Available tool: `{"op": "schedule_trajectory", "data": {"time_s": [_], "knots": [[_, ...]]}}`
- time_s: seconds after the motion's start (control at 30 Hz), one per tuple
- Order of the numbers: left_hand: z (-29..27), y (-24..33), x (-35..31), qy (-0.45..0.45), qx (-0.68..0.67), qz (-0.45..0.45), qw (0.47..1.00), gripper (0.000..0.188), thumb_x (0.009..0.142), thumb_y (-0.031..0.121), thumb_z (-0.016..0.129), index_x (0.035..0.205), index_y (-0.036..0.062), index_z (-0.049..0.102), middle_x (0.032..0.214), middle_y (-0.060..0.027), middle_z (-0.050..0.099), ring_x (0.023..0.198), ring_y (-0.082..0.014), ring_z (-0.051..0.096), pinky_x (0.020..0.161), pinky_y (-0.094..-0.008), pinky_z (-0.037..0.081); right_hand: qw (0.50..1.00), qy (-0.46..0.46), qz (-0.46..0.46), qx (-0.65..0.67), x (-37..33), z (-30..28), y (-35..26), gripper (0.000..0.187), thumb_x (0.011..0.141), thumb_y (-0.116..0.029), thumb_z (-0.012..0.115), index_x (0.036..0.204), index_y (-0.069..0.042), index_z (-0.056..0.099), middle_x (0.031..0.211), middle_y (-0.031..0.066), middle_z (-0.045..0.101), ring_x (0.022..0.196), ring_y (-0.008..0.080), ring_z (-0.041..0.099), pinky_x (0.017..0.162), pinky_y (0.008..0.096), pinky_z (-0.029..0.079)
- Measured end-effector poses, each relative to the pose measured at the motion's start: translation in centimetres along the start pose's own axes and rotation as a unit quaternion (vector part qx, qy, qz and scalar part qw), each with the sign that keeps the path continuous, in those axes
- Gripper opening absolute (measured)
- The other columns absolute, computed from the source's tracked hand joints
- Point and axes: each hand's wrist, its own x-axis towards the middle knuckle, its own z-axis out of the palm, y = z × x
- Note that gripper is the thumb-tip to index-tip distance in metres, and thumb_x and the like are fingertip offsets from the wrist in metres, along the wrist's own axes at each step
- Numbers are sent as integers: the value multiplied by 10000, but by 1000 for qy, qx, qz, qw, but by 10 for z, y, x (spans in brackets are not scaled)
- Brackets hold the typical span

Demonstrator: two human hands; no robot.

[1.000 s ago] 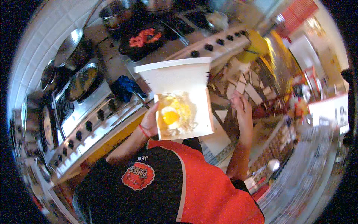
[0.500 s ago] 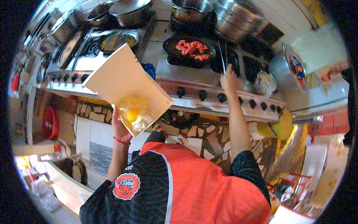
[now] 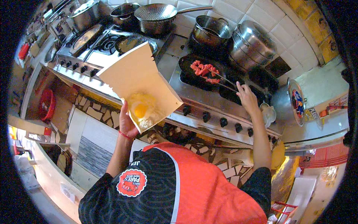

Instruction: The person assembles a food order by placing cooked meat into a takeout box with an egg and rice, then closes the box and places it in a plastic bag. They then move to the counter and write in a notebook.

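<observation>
Gripping the open box (image 3: 138,80) beside the stove (image 3: 194,98), the left hand (image 3: 128,125) could tip out the egg (image 3: 140,110) inside, while tongs (image 3: 225,80) held in the right hand (image 3: 246,96), if pinched loosely, might drop meat (image 3: 203,68) off the pan (image 3: 185,64)

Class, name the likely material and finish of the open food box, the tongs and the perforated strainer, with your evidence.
Food box: probably cardboard, matte; thin, stiff panels with notched edges.
Tongs: likely metal; slim, greyish arms catching light, exact finish unclear.
Perforated strainer: metal, perhaps stainless steel, fairly shiny; silvery grey with bright glints.
</observation>
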Motion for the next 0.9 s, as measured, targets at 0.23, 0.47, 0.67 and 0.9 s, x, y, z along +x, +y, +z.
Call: {"op": "schedule_trajectory", "data": {"time_s": [0.23,0.47,0.67,0.9], "knots": [[-2,-3,6,5,-9,-2,1000,635,906,468,559,1384,77,415,1371,-141,497,1253,-312,490,1056,-498,389,999,-34,-16,37,39,26,12,393,940,-289,528,1313,-168,500,950,124,592,841,345,618,675,432,523],[0,-6,17,2,12,9,1000,605,921,459,532,1385,88,414,1376,-126,495,1249,-300,497,1062,-492,385,998,-10,47,45,18,20,11,301,964,-297,474,1195,-147,595,989,129,632,852,345,631,703,450,517],[-2,-16,47,-42,8,6,999,594,916,443,548,1380,99,407,1380,-120,488,1257,-314,486,1061,-505,381,993,34,68,93,1,7,14,321,973,-311,456,1189,-131,610,991,154,650,862,366,632,742,476,514],[-2,-28,72,-57,2,-5,998,574,926,421,533,1376,89,403,1369,-131,494,1253,-321,488,1070,-502,370,990,-90,97,39,-3,-21,12,394,977,-356,445,1262,-118,578,1173,177,617,1022,358,604,824,444,502]]}}
